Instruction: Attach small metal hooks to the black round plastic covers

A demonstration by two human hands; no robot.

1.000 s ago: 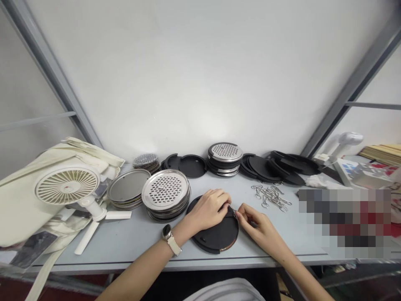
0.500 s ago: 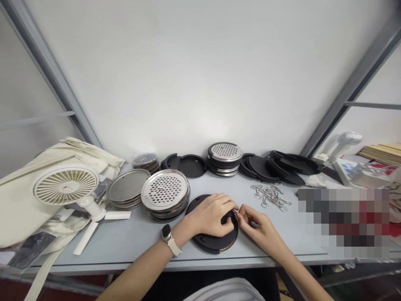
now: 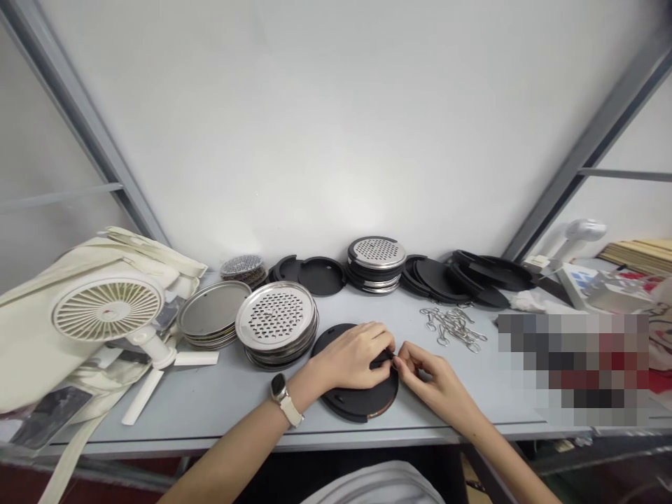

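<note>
A round black plastic base [image 3: 362, 406] with a raised rim lies flat near the table's front edge. Across its top rests my left hand [image 3: 354, 357], its fingers curled and the thumb bent in toward the right side of the base, gripping it. My right hand [image 3: 425, 374] pinches at the base's right edge, fingertips almost meeting those of the left. What sits between the right fingertips is too small to make out. Right of the hands lies a loose pile of wire hooks [image 3: 454, 327]. To the left stands a stack of round metal grater plates [image 3: 276, 318].
Plain metal discs [image 3: 215, 311] are stacked behind a white fan [image 3: 109, 310], near a cream bag [image 3: 31, 336]. At the back stand more black bases [image 3: 323, 276], a pile of assembled graters [image 3: 376, 253] and further black parts [image 3: 435, 280]. A blurred-out patch covers the right side.
My left fingers have drawn in slightly at the right edge of the base, and the left thumb has moved closer to the right fingertips. Otherwise the hands stay in place.
</note>
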